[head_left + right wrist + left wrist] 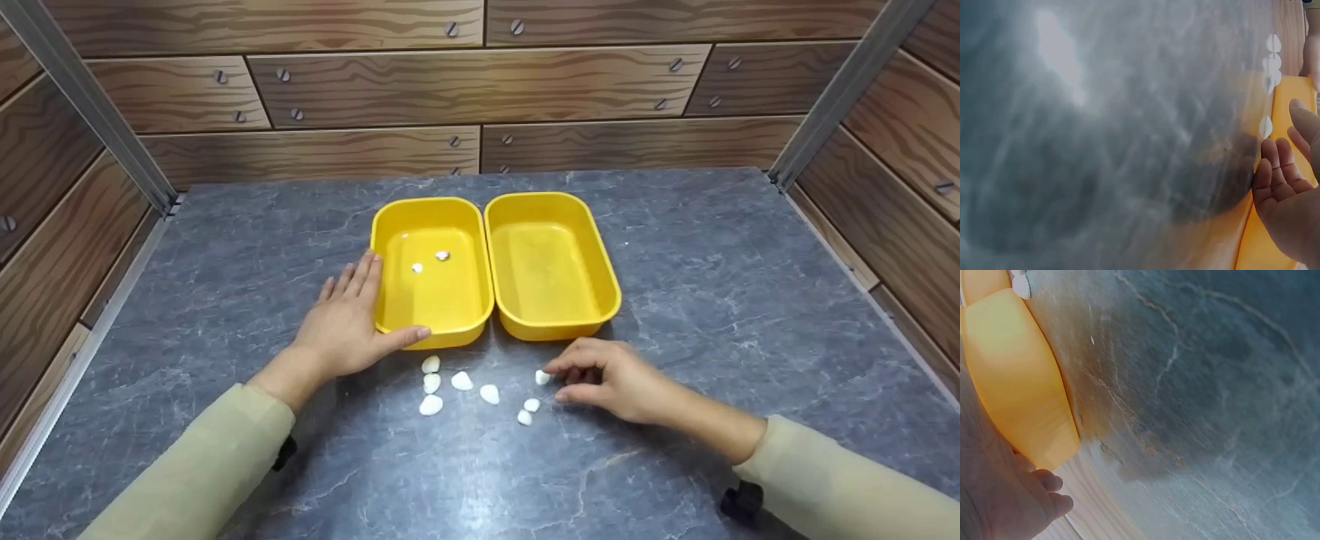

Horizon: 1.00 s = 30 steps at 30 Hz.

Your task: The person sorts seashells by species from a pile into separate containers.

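My left hand rests against the left yellow bin, fingers straight along its left side and thumb over the front rim. In the left wrist view, that hand lies beside the yellow wall. My right hand is low over the table, its index fingertip at a small white seashell. Thumb and fingers stand apart, nothing pinched between them; the right wrist view also shows the thumb clear of the bent fingers. Two more small shells lie just left of the thumb.
Several larger white shells lie on the grey marbled table before the bins. Small shells sit inside the left bin. A second yellow bin stands right beside it. Wood-patterned walls enclose the back and sides.
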Each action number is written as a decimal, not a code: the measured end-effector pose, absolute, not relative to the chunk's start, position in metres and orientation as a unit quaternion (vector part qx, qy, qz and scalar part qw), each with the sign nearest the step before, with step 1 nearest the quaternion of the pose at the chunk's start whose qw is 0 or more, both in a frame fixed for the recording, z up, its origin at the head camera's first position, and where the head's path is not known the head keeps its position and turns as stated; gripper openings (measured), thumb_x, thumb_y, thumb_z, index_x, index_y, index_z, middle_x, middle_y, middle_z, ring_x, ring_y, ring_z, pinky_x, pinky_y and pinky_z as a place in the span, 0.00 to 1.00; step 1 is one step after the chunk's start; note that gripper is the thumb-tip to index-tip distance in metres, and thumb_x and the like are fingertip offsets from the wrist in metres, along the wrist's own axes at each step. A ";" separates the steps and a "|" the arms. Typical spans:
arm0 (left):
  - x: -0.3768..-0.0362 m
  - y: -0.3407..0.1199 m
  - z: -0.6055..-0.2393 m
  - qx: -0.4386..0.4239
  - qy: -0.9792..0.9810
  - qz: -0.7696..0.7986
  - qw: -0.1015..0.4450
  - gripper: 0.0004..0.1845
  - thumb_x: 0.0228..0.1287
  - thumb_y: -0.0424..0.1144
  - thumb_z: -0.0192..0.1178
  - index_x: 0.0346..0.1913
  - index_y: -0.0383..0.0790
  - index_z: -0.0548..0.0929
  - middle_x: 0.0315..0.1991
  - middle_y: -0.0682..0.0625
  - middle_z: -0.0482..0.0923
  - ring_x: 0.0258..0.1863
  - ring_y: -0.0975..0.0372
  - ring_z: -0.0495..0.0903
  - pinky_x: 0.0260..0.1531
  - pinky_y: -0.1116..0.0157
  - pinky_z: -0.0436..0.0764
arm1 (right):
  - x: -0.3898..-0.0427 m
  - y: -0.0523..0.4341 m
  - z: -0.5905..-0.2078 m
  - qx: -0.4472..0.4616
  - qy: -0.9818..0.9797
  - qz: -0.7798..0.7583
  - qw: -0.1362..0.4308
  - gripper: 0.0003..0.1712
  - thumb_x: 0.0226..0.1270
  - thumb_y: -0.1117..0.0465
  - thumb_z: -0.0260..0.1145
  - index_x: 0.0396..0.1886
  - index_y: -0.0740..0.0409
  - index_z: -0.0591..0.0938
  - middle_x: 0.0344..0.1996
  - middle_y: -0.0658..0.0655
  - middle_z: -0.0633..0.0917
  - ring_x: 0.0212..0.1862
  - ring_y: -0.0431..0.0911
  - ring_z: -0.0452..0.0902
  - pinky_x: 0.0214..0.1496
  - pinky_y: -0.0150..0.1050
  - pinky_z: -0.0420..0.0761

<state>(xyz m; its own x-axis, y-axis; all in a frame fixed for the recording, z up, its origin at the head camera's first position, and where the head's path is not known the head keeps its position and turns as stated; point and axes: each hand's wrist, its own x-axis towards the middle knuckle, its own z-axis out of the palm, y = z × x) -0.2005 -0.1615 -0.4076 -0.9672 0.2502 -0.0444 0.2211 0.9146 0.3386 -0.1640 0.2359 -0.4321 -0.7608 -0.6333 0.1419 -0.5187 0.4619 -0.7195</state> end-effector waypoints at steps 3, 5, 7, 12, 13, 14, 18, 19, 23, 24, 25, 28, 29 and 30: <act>-0.201 -0.161 -0.408 0.119 0.978 0.167 0.045 0.69 0.63 0.83 0.52 0.86 0.35 0.38 0.87 0.42 0.33 0.85 0.41 0.41 0.81 0.40 0.41 | -0.167 0.236 -0.435 -0.327 0.860 -0.385 0.077 0.19 0.66 0.56 0.80 0.55 0.52 0.91 0.43 0.48 0.89 0.38 0.39 0.81 0.40 0.34 0.83; -0.201 -0.161 -0.408 0.118 0.978 0.166 0.046 0.69 0.63 0.83 0.52 0.86 0.36 0.37 0.87 0.42 0.33 0.85 0.42 0.41 0.81 0.41 0.41 | -0.169 0.235 -0.436 -0.321 0.864 -0.380 0.079 0.20 0.65 0.56 0.80 0.56 0.52 0.91 0.42 0.47 0.89 0.39 0.38 0.81 0.41 0.34 0.84; -0.201 -0.160 -0.408 0.117 0.978 0.166 0.047 0.69 0.63 0.83 0.52 0.86 0.36 0.37 0.87 0.42 0.33 0.85 0.42 0.41 0.81 0.41 0.41 | -0.170 0.235 -0.438 -0.316 0.867 -0.376 0.079 0.20 0.65 0.56 0.81 0.56 0.53 0.91 0.41 0.47 0.88 0.39 0.38 0.81 0.41 0.34 0.84; -0.202 -0.160 -0.408 0.117 0.979 0.161 0.048 0.70 0.61 0.84 0.50 0.86 0.35 0.37 0.87 0.42 0.33 0.85 0.42 0.41 0.81 0.41 0.41 | -0.172 0.233 -0.440 -0.321 0.870 -0.368 0.068 0.21 0.64 0.56 0.81 0.56 0.54 0.91 0.39 0.47 0.88 0.37 0.38 0.80 0.40 0.35 0.83; -0.201 -0.160 -0.408 0.117 0.979 0.160 0.048 0.70 0.61 0.85 0.50 0.86 0.35 0.37 0.87 0.42 0.33 0.85 0.41 0.41 0.81 0.41 0.41 | -0.172 0.232 -0.440 -0.323 0.871 -0.364 0.065 0.21 0.64 0.56 0.81 0.56 0.54 0.91 0.38 0.47 0.87 0.37 0.38 0.80 0.39 0.35 0.82; -0.201 -0.161 -0.409 0.116 0.979 0.159 0.048 0.71 0.61 0.86 0.49 0.86 0.36 0.37 0.87 0.42 0.33 0.85 0.41 0.41 0.81 0.41 0.41 | -0.172 0.232 -0.441 -0.325 0.872 -0.360 0.063 0.21 0.64 0.56 0.81 0.56 0.54 0.91 0.37 0.47 0.87 0.37 0.39 0.79 0.39 0.35 0.82; -0.201 -0.161 -0.409 0.115 0.979 0.159 0.048 0.72 0.59 0.87 0.48 0.86 0.36 0.37 0.87 0.42 0.34 0.85 0.41 0.41 0.81 0.41 0.41 | -0.172 0.230 -0.442 -0.328 0.878 -0.342 0.063 0.21 0.65 0.54 0.81 0.57 0.52 0.91 0.35 0.46 0.84 0.36 0.39 0.76 0.39 0.35 0.79; -0.201 -0.161 -0.409 0.115 0.979 0.160 0.048 0.71 0.59 0.87 0.49 0.86 0.36 0.38 0.87 0.42 0.34 0.85 0.41 0.41 0.81 0.40 0.41 | -0.172 0.230 -0.442 -0.331 0.879 -0.337 0.062 0.21 0.65 0.54 0.81 0.57 0.52 0.91 0.35 0.46 0.83 0.36 0.39 0.76 0.39 0.35 0.79; -0.201 -0.161 -0.408 0.115 0.979 0.161 0.047 0.70 0.61 0.84 0.51 0.86 0.36 0.38 0.87 0.42 0.35 0.85 0.42 0.41 0.81 0.40 0.42 | -0.172 0.229 -0.443 -0.352 0.876 -0.327 0.045 0.22 0.66 0.55 0.80 0.58 0.53 0.90 0.35 0.47 0.83 0.37 0.39 0.77 0.40 0.36 0.80; -0.201 -0.161 -0.408 0.115 0.979 0.161 0.048 0.69 0.62 0.83 0.52 0.86 0.36 0.38 0.87 0.42 0.35 0.85 0.42 0.41 0.81 0.40 0.42 | -0.172 0.229 -0.444 -0.357 0.874 -0.326 0.040 0.22 0.66 0.56 0.80 0.58 0.54 0.90 0.35 0.47 0.83 0.37 0.39 0.77 0.40 0.36 0.80; -0.201 -0.161 -0.408 0.115 0.979 0.161 0.048 0.69 0.62 0.83 0.52 0.86 0.36 0.38 0.87 0.42 0.35 0.85 0.42 0.41 0.81 0.40 0.42 | -0.172 0.229 -0.444 -0.362 0.873 -0.326 0.037 0.22 0.66 0.57 0.80 0.58 0.54 0.90 0.36 0.48 0.83 0.37 0.39 0.77 0.41 0.37 0.80; -0.201 -0.161 -0.408 0.113 0.979 0.161 0.049 0.69 0.62 0.83 0.53 0.86 0.36 0.38 0.87 0.42 0.35 0.85 0.42 0.41 0.81 0.40 0.42 | -0.172 0.229 -0.444 -0.364 0.872 -0.324 0.035 0.22 0.66 0.57 0.80 0.59 0.53 0.90 0.36 0.48 0.83 0.38 0.40 0.77 0.41 0.37 0.80; -0.201 -0.161 -0.408 0.114 0.979 0.160 0.049 0.69 0.62 0.83 0.53 0.86 0.36 0.38 0.87 0.42 0.35 0.85 0.42 0.41 0.81 0.40 0.42 | -0.172 0.229 -0.445 -0.364 0.873 -0.322 0.036 0.22 0.67 0.57 0.79 0.59 0.53 0.90 0.37 0.48 0.83 0.39 0.40 0.77 0.42 0.38 0.81; -0.201 -0.161 -0.408 0.114 0.979 0.160 0.049 0.69 0.62 0.83 0.52 0.86 0.36 0.38 0.87 0.42 0.35 0.85 0.42 0.41 0.81 0.40 0.42 | -0.172 0.229 -0.445 -0.364 0.874 -0.320 0.037 0.21 0.67 0.56 0.79 0.59 0.53 0.90 0.38 0.48 0.84 0.39 0.41 0.78 0.43 0.39 0.81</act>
